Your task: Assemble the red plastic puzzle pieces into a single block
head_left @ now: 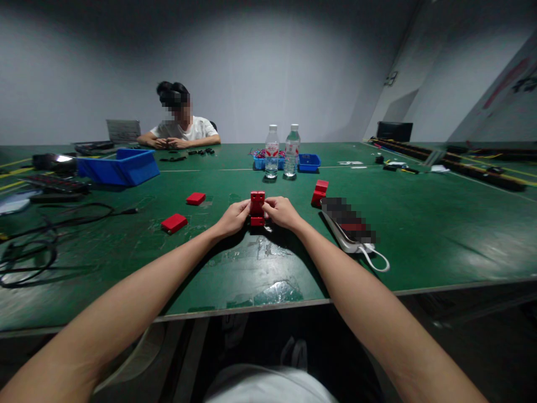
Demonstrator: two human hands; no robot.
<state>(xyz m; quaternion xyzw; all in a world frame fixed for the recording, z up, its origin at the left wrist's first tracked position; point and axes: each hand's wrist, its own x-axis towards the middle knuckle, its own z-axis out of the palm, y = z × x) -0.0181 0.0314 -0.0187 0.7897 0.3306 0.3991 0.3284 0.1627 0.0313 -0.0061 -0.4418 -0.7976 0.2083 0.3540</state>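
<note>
You held a red block point(257, 208) upright between both hands, out in front of you over the green table point(440, 240), a little way in from its near edge. Your left hand point(234, 217) gripped the block's left side, its fingers drawn in close, and your right hand point(282, 212) pinched the right side with thumb and curled fingers. Whether the block's lower end touched the table, you could not tell. A small shiny thing showed just below your right fingers, too small to make out. To the left lay two flat red pieces point(174, 223), apart from each other, and to the right a notched red piece point(320, 192) stood near a white device point(348, 224) with a blurred dark top and a white cord point(382, 267). Beyond your hands, two water bottles point(272, 162) stood upright side by side, with a small blue tray point(309, 162) behind them to the right. A large blue bin point(121, 167) sat farther left, beyond a black cable point(131, 211). Across the table, a person in a white shirt point(197, 131) rested both forearms on the top.
</note>
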